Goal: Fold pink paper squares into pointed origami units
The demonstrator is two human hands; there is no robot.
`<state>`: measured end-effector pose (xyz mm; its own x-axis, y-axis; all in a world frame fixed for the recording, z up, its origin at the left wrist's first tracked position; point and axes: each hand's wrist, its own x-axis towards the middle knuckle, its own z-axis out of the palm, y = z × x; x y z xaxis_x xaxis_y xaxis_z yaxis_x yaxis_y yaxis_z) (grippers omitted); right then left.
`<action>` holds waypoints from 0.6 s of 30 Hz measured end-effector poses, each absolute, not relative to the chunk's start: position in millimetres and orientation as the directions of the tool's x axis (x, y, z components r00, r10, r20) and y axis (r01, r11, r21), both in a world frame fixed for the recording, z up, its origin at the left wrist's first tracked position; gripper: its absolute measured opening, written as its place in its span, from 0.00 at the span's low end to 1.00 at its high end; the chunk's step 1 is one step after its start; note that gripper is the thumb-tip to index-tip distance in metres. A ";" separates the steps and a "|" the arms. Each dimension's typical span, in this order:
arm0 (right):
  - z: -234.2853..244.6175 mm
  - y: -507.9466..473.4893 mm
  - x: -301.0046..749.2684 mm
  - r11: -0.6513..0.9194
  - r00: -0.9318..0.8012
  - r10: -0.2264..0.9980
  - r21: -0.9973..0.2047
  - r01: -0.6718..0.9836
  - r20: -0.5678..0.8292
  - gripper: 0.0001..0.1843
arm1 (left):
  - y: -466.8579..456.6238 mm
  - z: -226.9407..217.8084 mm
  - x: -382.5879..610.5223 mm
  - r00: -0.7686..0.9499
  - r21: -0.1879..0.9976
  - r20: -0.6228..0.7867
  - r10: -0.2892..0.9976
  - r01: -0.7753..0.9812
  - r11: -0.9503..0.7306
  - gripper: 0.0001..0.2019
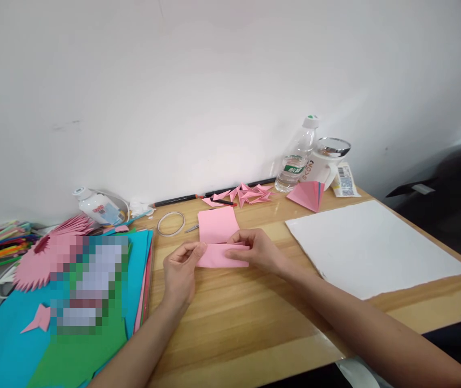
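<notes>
A pink paper strip (218,255), apparently a folded sheet, is held between both hands just above the wooden table. My left hand (181,269) pinches its left end between thumb and fingers. At the other end, my right hand (258,249) grips the strip, thumb in front and fingers behind. Right behind it lies a stack of square pink paper (217,223). The tip of a pair of scissors (192,228) pokes out beside that stack, its handles hidden. Farther back sits a cluster of folded pink paper pieces (250,194).
A roll of tape (171,223) lies left of the stack. Coloured sheets (1,334) and a round pink folded-paper piece (44,258) cover the left side. At the right are a white board (376,248), a water bottle (295,156) and a mug (323,164).
</notes>
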<state>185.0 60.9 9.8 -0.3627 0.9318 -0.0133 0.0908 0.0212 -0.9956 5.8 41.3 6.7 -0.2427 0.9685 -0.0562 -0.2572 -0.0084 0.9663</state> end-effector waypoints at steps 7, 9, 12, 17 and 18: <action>13.2 57.1 182.7 0.034 -0.251 0.968 -0.993 0.109 0.006 0.15 | 43.9 10.0 7.8 -0.247 0.918 -0.134 0.960 -0.396 0.026 0.11; 15.3 56.7 182.0 0.029 -0.219 0.976 -0.991 0.133 -0.001 0.15 | 44.2 11.1 8.1 -0.249 0.909 -0.147 0.957 -0.416 0.032 0.11; 16.6 56.9 181.5 0.012 -0.185 0.983 -0.989 0.145 -0.015 0.15 | 44.0 12.2 8.2 -0.247 0.898 -0.168 0.954 -0.438 0.045 0.12; 15.2 57.0 181.8 -0.009 -0.152 0.988 -0.988 0.156 -0.033 0.17 | 43.9 9.9 6.9 -0.226 0.899 -0.166 0.960 -0.434 0.053 0.11; 14.8 57.1 181.9 -0.002 -0.148 0.989 -0.987 0.158 -0.026 0.18 | 44.1 9.1 6.6 -0.226 0.899 -0.166 0.960 -0.436 0.053 0.11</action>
<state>181.9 57.1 14.8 -0.1483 0.9886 -0.0256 0.1585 -0.0018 -0.9874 6.6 44.1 9.1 -0.2264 0.9598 -0.1661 -0.4357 0.0528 0.8985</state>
